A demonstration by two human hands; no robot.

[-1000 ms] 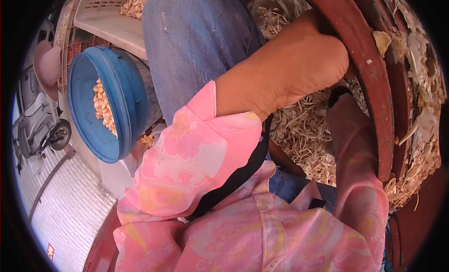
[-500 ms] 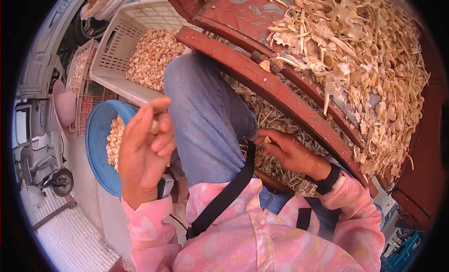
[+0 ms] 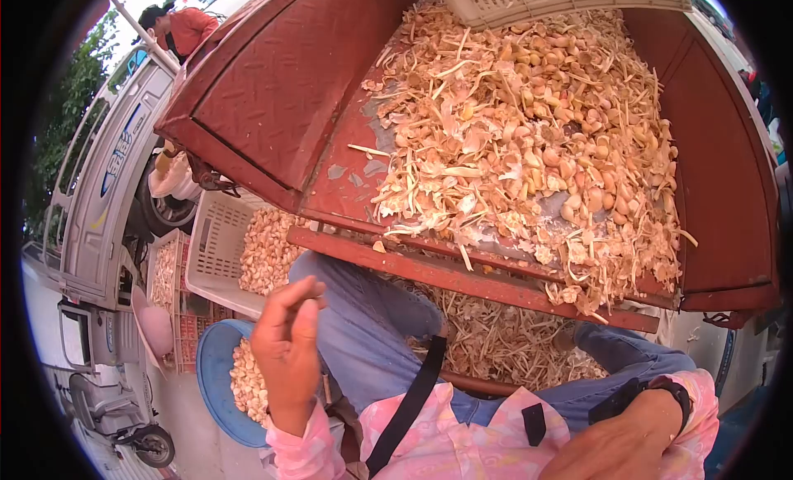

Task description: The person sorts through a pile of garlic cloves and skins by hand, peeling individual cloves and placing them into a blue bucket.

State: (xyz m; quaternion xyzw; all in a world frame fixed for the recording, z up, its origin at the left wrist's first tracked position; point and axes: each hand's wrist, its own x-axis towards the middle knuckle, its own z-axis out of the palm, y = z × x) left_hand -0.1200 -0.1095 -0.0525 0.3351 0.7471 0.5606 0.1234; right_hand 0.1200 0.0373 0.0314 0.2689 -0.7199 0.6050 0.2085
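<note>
My left hand (image 3: 287, 348) is raised beside the blue basin (image 3: 216, 381), its fingers bent towards the thumb; anything between them is hidden. Peeled garlic cloves (image 3: 248, 381) lie in the basin. The back of my right hand (image 3: 591, 455) shows at the bottom edge, near the pink patterned shirt (image 3: 462, 451), with its fingers out of sight. Ahead, a heap of garlic cloves, skins and stalks (image 3: 529, 141) covers the bed of a red metal cart (image 3: 264, 83).
A pale crate (image 3: 206, 249) of garlic cloves stands left of my knee, beside a red crate (image 3: 188, 331). More skins (image 3: 504, 339) lie between my legs. Another white crate (image 3: 570, 2) rests atop the heap. A person in red (image 3: 192, 32) is beyond the cart, near a truck (image 3: 103, 182).
The view has tilted up, showing more of the cart and the person beyond. My right hand has moved from between my knees down to the bottom edge. My left hand stays raised.
</note>
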